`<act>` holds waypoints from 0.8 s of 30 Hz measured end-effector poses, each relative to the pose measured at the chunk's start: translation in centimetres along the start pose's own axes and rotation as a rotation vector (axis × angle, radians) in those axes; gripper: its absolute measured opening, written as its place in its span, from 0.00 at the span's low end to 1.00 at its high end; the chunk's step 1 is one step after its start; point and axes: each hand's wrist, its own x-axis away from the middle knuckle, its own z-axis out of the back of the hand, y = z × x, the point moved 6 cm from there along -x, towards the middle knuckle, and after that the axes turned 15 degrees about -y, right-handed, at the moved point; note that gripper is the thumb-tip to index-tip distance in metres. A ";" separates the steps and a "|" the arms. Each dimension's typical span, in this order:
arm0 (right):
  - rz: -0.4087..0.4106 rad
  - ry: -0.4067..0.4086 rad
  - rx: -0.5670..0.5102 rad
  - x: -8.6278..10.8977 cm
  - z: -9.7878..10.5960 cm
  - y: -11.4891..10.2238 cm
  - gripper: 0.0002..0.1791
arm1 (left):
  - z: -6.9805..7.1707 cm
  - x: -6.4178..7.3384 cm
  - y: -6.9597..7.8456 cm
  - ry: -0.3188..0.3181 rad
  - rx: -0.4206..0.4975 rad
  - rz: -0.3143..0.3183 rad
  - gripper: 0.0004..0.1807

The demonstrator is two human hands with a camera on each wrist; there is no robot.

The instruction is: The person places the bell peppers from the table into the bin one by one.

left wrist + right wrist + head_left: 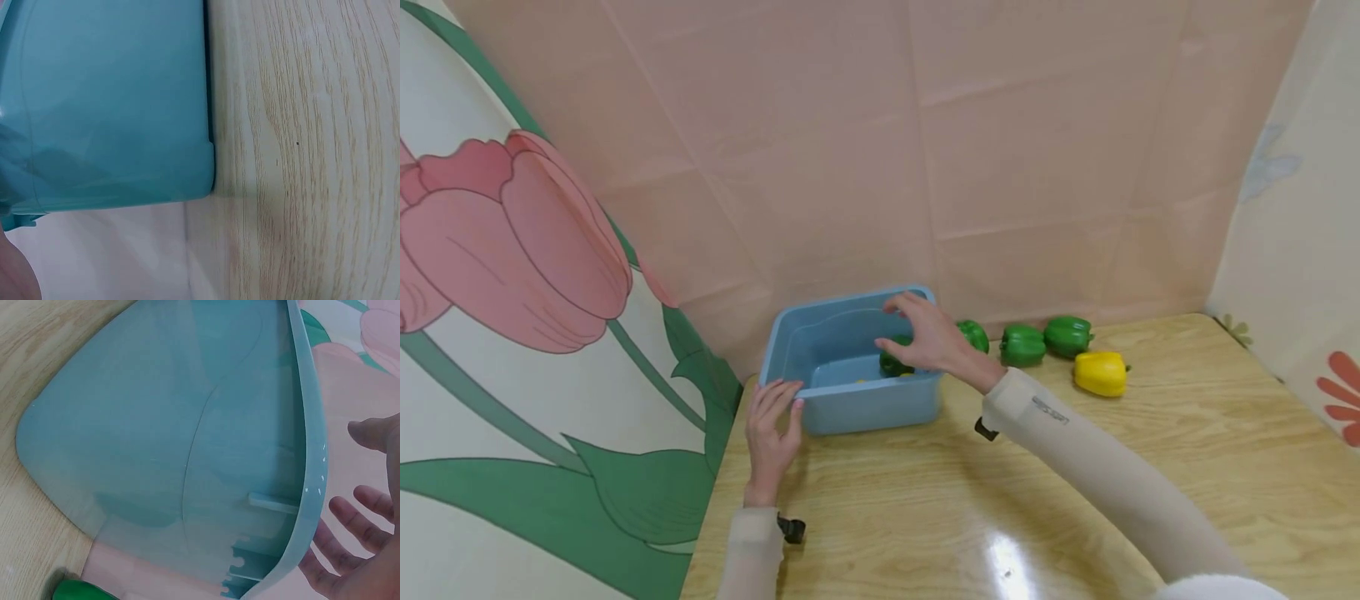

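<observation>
A blue plastic bin (871, 410) stands on the table near the back wall. My left hand (772, 427) rests at its front left corner, fingertips on the rim and thumb by the front side. Above the bin's right end is my right hand (931, 335), thumb and fingers spread apart with nothing between them. Inside the bin lies a green bell pepper (891, 364), partly hidden by that hand, and small bits of yellow show near it. In the right wrist view the fingers (362, 525) appear beside the bin's rim (315, 469).
Right of the bin sit several green bell peppers (1022, 345) and a yellow bell pepper (1101, 373). One green pepper (974, 335) is partly behind my right wrist. A pink sheet (1037, 167) covers the back wall. The wooden table (880, 517) meets a painted wall at left.
</observation>
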 end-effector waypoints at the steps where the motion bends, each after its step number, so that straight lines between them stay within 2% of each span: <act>1: 0.001 0.002 0.003 0.1 0.1 0.0 0.30 | 0.0 0.0 0.0 0.000 0.001 0.000 0.17; 24: 0.025 0.028 0.020 2.2 1.7 -0.3 0.29 | -0.1 0.0 -0.1 0.002 0.009 -0.003 0.14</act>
